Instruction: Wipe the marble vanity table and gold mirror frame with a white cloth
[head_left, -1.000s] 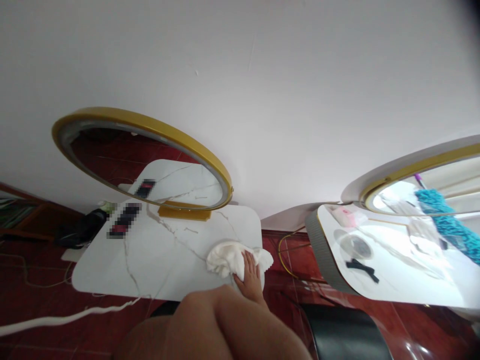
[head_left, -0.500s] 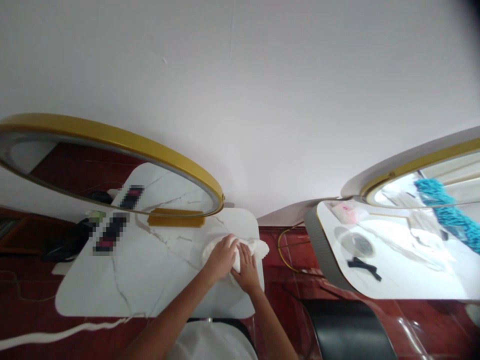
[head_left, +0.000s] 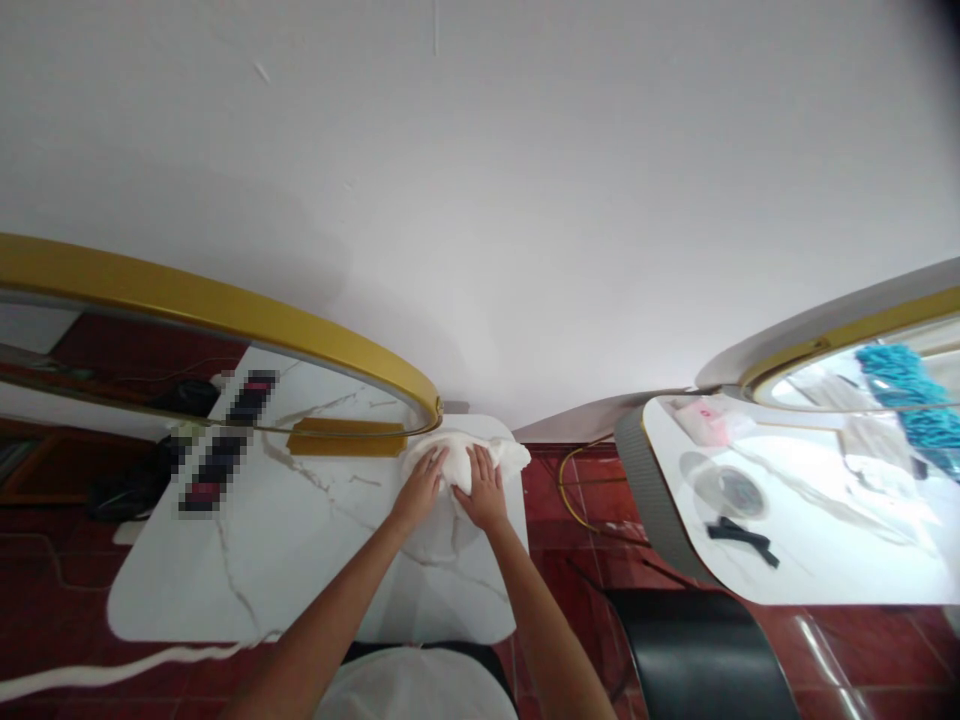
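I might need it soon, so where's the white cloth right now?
In the head view, the white cloth is under both hands, on the left table, near its back right corner.

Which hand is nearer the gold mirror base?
Left. The left hand is on the white cloth, just right of and a bit nearer the person than the gold mirror base; the right hand is on the cloth farther right.

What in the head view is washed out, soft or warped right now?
Head view: glare bleaches the right-hand table; the cloth is pale with little detail; wide-angle distortion seems to stretch the gold mirror frame; the top right corner is dark.
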